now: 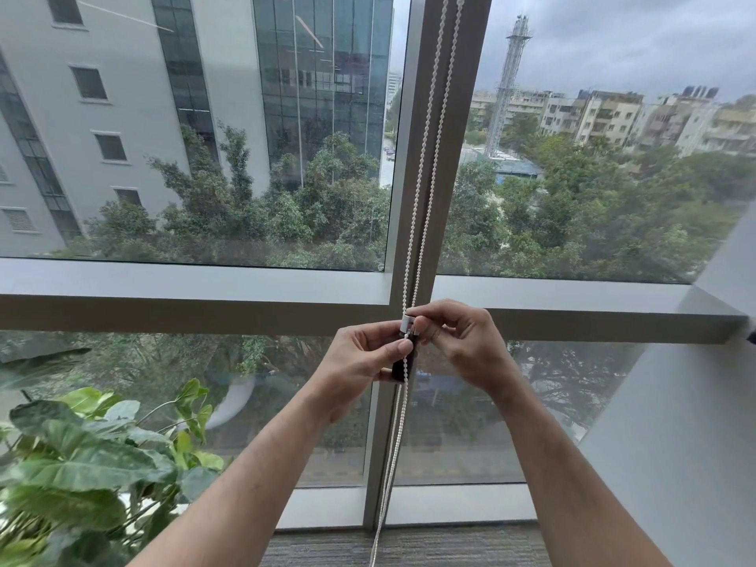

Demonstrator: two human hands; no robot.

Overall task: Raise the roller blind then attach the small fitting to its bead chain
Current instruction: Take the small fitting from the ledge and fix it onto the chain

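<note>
Leafy plant [94,448] at lower left, left hand [360,362] pinching the white bead chain [425,157] against a dark piece (partly hidden), small white fitting [406,322] on the chain before the window mullion [446,198], right hand [458,341] fingertips gripping the fitting

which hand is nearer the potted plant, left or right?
Left. The left hand grips the dark fitting on the bead chain, on the side toward the plant at lower left. The right hand pinches the fitting's white top from the far side.
</note>
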